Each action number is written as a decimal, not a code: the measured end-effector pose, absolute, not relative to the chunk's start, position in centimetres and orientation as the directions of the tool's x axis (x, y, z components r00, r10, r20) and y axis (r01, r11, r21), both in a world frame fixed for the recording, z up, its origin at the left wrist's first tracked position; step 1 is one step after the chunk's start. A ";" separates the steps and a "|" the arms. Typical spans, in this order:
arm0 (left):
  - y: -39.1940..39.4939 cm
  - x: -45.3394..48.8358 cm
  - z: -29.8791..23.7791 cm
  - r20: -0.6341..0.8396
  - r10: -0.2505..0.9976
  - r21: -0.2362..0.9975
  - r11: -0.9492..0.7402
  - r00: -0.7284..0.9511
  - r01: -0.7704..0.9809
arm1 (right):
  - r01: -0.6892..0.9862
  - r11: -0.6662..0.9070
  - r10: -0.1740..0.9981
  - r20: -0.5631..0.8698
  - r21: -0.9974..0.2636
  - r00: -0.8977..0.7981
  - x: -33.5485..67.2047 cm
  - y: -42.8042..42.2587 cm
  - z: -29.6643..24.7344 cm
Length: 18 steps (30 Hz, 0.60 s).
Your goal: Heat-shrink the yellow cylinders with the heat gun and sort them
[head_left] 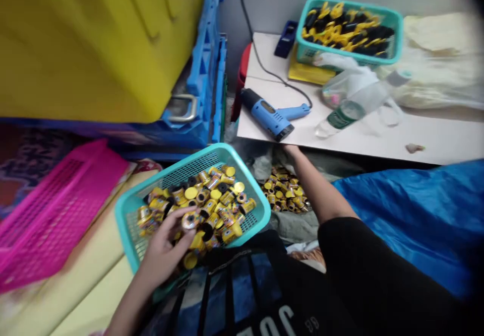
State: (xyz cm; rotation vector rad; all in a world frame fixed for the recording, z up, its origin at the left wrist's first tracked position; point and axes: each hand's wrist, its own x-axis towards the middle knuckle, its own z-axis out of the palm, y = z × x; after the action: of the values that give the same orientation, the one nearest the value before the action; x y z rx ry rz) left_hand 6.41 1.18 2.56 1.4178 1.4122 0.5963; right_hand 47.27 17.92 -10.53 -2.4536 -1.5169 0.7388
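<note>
My left hand (pixel 166 248) reaches into a teal mesh basket (pixel 128 210) filled with several small yellow and black cylinders. Its fingers pinch one of these small cylinders (pixel 189 220) near the basket's front. My right arm stretches forward under the edge of a white board (pixel 378 134). My right hand (pixel 291 149) is mostly hidden there, just beyond a loose pile of the same yellow cylinders (pixel 285 190) lying on grey cloth. Its fingers do not show.
A blue heat gun (pixel 270 117) with a black cord, a plastic bottle (pixel 355 107) and a second teal basket (pixel 348 31) of yellow-black parts sit on the board. A pink basket (pixel 49 215) lies left. Yellow and blue crates stand behind. Blue tarp (pixel 416 210) lies right.
</note>
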 end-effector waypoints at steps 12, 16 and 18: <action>1.0 6.8 3.6 0.031 0.925 0.874 -0.209 0.378 0.439 | 0.378 0.173 0.979 0.115 -0.910 -0.171 34.6 5.7 1.5; 0.8 6.5 3.1 0.079 0.923 0.863 -0.253 0.377 0.437 | 0.211 0.594 0.758 0.452 -0.776 -0.471 29.5 4.1 3.6; 0.4 6.1 2.6 0.032 0.938 0.896 -0.180 0.345 0.406 | 0.231 0.666 0.699 0.484 -0.710 -0.526 27.8 4.1 3.2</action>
State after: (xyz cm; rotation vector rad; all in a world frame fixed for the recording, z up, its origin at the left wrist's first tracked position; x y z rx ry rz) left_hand 6.13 0.37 2.57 1.7538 1.1977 0.7829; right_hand 27.81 4.09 3.20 -0.7168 -2.0837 0.7486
